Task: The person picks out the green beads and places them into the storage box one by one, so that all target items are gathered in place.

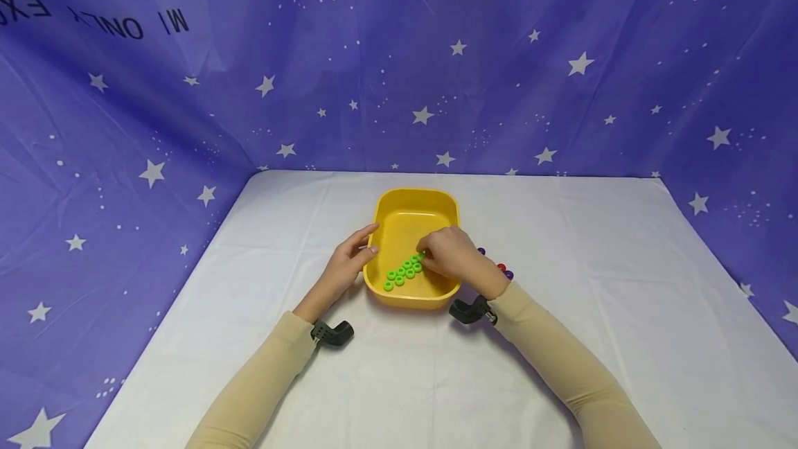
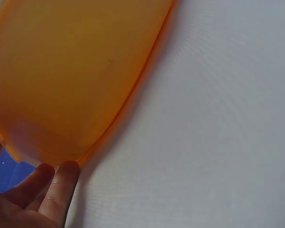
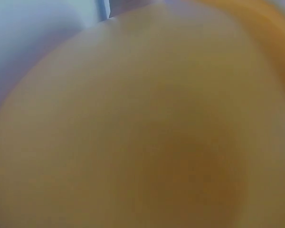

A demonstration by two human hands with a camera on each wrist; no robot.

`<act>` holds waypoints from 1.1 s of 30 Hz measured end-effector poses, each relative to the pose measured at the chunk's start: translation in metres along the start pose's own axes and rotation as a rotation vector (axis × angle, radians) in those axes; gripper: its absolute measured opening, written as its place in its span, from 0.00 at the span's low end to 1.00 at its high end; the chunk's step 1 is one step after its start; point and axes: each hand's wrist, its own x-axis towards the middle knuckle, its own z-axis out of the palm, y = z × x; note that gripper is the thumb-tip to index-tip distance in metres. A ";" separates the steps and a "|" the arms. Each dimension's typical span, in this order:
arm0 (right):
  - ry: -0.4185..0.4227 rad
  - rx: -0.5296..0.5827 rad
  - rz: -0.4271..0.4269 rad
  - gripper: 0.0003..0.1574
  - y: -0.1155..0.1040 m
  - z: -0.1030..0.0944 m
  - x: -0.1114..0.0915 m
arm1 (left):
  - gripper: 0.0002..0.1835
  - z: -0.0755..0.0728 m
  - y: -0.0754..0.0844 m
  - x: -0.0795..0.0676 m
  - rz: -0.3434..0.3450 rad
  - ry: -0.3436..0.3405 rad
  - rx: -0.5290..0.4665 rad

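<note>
A yellow plastic tray with rounded corners stands on the table. Inside it, several green ring-shaped beads lie in two slanting rows. My left hand rests against the tray's left side, thumb and fingers spread along the rim. In the left wrist view, its fingertips touch the outer wall. My right hand reaches over the right rim, with curled fingers pinching a green bead at the upper end of the rows. The right wrist view is filled by the blurred yellow tray wall.
Right of the tray, partly behind my right wrist, lie a red bead and purple beads. A white cloth covers the table. Purple star-print curtains stand behind and at both sides.
</note>
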 end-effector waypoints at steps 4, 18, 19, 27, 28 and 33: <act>-0.019 -0.023 0.013 0.03 -0.001 0.000 0.000 | 0.29 0.000 0.000 0.001 0.000 0.002 -0.002; -0.037 -0.052 0.019 0.03 -0.002 0.000 0.001 | 0.30 -0.001 -0.004 0.003 0.010 -0.001 -0.019; -0.037 -0.050 0.020 0.03 -0.002 0.000 0.001 | 0.30 -0.001 -0.003 0.003 0.007 0.000 -0.015; -0.042 -0.046 0.028 0.04 -0.001 0.002 0.000 | 0.30 0.001 0.004 0.001 -0.024 -0.002 0.000; -0.041 -0.042 0.028 0.04 -0.001 0.002 0.000 | 0.30 0.001 0.004 0.001 -0.025 -0.003 -0.001; -0.030 -0.034 0.028 0.04 0.000 0.003 -0.001 | 0.30 0.002 0.000 0.002 -0.011 0.000 -0.015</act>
